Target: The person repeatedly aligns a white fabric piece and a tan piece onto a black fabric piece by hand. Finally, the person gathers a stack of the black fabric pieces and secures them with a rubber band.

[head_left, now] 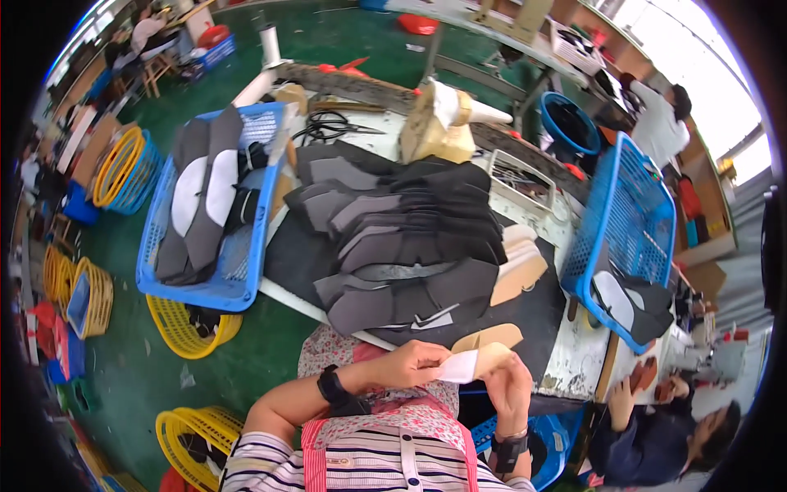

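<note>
At near edge of white-topped workbench [578, 373], over floral apron [324, 357]: white piece [459, 367] and tan piece [493, 358], both thin and curved, raised together between two hands. With left hand [414, 362], pinching left end of white piece between thumb and bent fingers. With right hand [509, 385], grasping tan piece by right end, some fingertips hidden behind it. Cannot tell whether joined or merely overlapping. Close behind this pair, tan flap [502, 334], attachment unclear. Dark band [332, 385] on left wrist, dark device [510, 447] on right wrist. Beyond hands, on dark mat [299, 262], overlapping row of dark grey shaped pieces [410, 246], fanned away toward far side. Just right of row, tan stack [518, 271], likewise fanned. Farther back on bench: black-handled scissors [320, 125], yellowish block [426, 135], open tray [518, 195] of small tools. To left, blue basket [201, 295] with long grey-and-white pieces [193, 193] inside; below it, yellow basket [184, 343] on green floor [270, 377]. To right, second blue basket [597, 213], grey-and-white parts at near end. At lower right, co-worker [639, 443] in dark top, both hands near reddish-brown item [644, 373]
</note>
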`<state>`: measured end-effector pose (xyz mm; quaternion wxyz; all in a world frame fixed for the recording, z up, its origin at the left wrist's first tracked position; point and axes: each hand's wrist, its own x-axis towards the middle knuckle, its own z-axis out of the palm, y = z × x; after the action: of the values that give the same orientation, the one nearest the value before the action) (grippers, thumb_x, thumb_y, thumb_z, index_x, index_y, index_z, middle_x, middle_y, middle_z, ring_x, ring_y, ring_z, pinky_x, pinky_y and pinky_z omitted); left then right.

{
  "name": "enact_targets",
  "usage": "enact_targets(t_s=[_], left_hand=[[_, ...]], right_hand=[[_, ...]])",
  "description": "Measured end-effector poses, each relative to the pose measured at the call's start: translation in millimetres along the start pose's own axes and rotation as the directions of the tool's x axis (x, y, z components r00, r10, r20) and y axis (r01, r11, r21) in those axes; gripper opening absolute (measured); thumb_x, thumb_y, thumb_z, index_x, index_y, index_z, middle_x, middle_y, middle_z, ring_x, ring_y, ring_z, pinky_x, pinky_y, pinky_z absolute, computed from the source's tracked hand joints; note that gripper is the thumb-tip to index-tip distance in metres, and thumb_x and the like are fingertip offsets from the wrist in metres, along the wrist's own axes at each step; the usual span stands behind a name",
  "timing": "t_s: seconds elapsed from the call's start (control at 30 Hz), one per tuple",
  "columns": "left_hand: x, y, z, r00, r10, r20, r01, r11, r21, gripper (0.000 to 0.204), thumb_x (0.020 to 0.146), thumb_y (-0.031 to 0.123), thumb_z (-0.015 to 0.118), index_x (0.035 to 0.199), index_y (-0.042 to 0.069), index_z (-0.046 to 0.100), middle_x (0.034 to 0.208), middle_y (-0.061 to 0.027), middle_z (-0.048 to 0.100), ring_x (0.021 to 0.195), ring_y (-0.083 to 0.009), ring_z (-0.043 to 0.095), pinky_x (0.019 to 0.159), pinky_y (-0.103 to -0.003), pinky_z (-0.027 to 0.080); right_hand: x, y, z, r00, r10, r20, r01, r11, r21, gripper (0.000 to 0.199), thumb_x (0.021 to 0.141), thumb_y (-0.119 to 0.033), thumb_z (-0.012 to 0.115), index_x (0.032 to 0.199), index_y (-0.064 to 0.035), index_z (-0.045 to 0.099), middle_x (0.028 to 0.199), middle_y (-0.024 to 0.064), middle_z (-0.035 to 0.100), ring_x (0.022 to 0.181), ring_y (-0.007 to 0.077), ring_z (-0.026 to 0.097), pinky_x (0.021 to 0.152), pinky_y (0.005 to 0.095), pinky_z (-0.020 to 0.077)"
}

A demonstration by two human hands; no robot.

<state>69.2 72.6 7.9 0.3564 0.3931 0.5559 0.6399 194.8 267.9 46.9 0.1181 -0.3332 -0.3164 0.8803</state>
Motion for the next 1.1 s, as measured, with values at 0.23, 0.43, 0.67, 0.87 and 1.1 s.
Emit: enact_targets(t_s=[0.23,0.43,0.67,0.87,1.1], left_hand=[[-37.4,-5.7,-34.3,0.961,-0.135,0.243,0.246,0.819,-0.519,0.016,0.083,0.009,0.055,0.091,-0.003,0.061,0.096,-0.0060,0.061,0.090,-0.0144,0.055,0.083,-0.031,0.044],[-30.1,8.2,-22.8,0.963,-0.179,0.203,0.225,0.947,-0.231,0.026,0.087,0.019,0.058,0.100,-0.004,0.059,0.094,-0.0066,0.058,0.092,-0.0154,0.055,0.085,-0.029,0.043],[-9.4,39.2,-19.1,0.980,0.179,-0.088,-0.176,0.984,0.037,0.048,0.085,0.034,0.068,0.113,-0.002,0.054,0.098,-0.0091,0.059,0.093,-0.0194,0.057,0.084,-0.032,0.045],[-9.6,0.4,-55.8,0.826,-0.079,-0.558,0.262,0.930,0.257,0.039,0.082,0.029,0.072,0.100,-0.002,0.058,0.085,-0.0119,0.063,0.077,-0.0221,0.062,0.071,-0.033,0.049],[-10.7,-15.8,-62.6,0.744,-0.044,-0.667,0.428,0.798,0.424,0.026,0.083,0.019,0.069,0.078,-0.004,0.060,0.065,-0.0164,0.064,0.061,-0.0322,0.066,0.058,-0.037,0.050]], right_hand=[[5.2,-7.0,-102.7,0.994,-0.108,-0.018,0.051,0.598,-0.800,0.018,0.092,-0.006,0.055,0.110,-0.0022,0.057,0.082,0.0094,0.066,0.079,0.0239,0.064,0.078,0.0346,0.0511],[-16.4,-6.4,-29.3,0.662,0.037,0.748,0.749,-0.070,-0.659,0.034,0.078,-0.009,0.074,0.107,-0.0024,0.058,0.086,0.0135,0.061,0.080,0.0328,0.062,0.076,0.0370,0.0516],[16.6,16.8,45.3,0.639,-0.184,0.747,0.768,0.103,-0.632,0.031,0.079,-0.008,0.073,0.105,-0.0012,0.058,0.084,0.0106,0.062,0.078,0.0259,0.064,0.071,0.0319,0.0512],[84.4,35.7,86.3,0.852,-0.174,0.494,0.492,0.586,-0.644,0.016,0.082,-0.010,0.070,0.089,0.0020,0.062,0.073,0.0116,0.061,0.064,0.0249,0.063,0.060,0.0340,0.0484],[121.0,60.8,69.0,0.631,-0.305,0.713,0.730,-0.075,-0.679,0.016,0.074,-0.009,0.076,0.079,0.0024,0.066,0.073,0.0149,0.063,0.065,0.0304,0.063,0.058,0.0350,0.0484]])
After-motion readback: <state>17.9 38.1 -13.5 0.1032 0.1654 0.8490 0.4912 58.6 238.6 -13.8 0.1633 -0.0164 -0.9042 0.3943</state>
